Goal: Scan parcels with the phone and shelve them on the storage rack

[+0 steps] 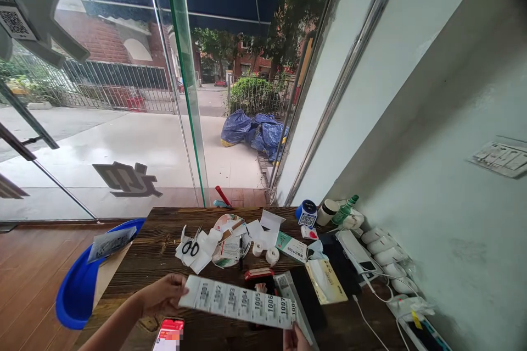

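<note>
A long strip of white numbered labels (242, 304), printed from 1001 to 1008, is stretched between my two hands above the dark wooden table (142, 263). My left hand (162, 293) pinches its left end. At the lower right end, my right hand (295, 338) grips the strip, partly cut off by the bottom edge. Beneath the strip lie a red-and-black object (259, 274), partly covered, and a clear plastic sleeve (302, 315). A phone with a red screen (169, 334) rests below my left hand.
Black-handled scissors (190, 248), a round paper fan (226, 260), white rolls (272, 255), a green-and-white box (291, 245) and a yellow tissue pack (326, 280) lie farther back. White cables (366, 312) run along the right side. A blue bin (74, 296) stands at the left.
</note>
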A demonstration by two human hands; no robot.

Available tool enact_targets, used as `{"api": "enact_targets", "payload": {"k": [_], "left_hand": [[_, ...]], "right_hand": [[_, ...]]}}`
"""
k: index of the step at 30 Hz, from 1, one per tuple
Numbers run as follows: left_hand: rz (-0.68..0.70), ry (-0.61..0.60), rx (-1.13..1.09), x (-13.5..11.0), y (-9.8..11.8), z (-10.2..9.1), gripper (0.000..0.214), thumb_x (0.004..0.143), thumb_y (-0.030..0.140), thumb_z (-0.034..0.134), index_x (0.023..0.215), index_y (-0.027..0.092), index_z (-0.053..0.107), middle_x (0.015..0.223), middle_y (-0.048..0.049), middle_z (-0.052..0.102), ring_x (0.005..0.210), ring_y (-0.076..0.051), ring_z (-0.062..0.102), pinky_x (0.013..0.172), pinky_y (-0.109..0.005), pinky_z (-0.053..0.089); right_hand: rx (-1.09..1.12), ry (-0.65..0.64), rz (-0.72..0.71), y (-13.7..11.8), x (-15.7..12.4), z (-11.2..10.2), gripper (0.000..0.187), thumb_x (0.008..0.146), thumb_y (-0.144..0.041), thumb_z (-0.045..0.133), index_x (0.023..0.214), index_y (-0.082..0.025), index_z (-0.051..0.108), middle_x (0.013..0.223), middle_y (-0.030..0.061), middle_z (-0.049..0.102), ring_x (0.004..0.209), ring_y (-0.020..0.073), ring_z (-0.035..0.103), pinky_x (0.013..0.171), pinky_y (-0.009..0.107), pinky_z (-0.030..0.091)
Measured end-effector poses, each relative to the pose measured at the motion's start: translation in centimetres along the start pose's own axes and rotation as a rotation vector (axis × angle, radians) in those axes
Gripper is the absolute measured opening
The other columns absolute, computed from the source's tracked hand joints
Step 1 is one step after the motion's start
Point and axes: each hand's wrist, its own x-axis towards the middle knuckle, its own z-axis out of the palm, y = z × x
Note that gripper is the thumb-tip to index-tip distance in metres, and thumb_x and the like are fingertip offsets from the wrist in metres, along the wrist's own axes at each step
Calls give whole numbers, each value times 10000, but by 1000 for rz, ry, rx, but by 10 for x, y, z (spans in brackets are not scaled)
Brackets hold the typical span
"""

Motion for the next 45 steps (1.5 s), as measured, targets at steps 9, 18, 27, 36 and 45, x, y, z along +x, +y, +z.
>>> {"api": "enact_targets", "payload": {"k": [9,18,27,36,45], "left_hand": [[369,518,412,73,57,35,259,805,438,447,699,209,386,708,15,526,699,-136,547,663,-253,441],[256,612,901,91,42,80,131,862,204,435,804,172,548,956,-101,650,961,-229,598,850,-311,397],[377,864,984,64,12,121,556,870,261,429,1385,93,306,1488,-193,204,1383,-299,223,1106,-404,264],[259,154,1258,78,-9,208,405,845,169,431,1201,267,598,1121,-117,629,1066,-285,556,908,-431,436],[230,198,1370,109,-14,243,442,794,159,500,1222,210,600,1363,-193,457,1220,-383,413,925,-529,359]], "right_hand": [[-373,-287,-333,14,-22,114,72,897,-175,583,848,-122,588,708,-18,648,691,157,662,667,318,557],[-964,-70,-634,-72,51,131,239,776,-58,665,977,-181,629,1200,57,559,1200,281,443,1042,532,327],[-617,-180,-406,-72,48,109,172,838,-140,635,1001,-160,584,966,25,602,841,183,595,723,346,525],[28,-176,-32,-42,2,19,247,747,-348,708,833,-139,607,720,18,690,609,150,651,544,258,536],[3,-129,-4,-24,-9,-10,788,341,-375,894,972,-236,443,557,6,700,455,197,628,372,184,424]]}}
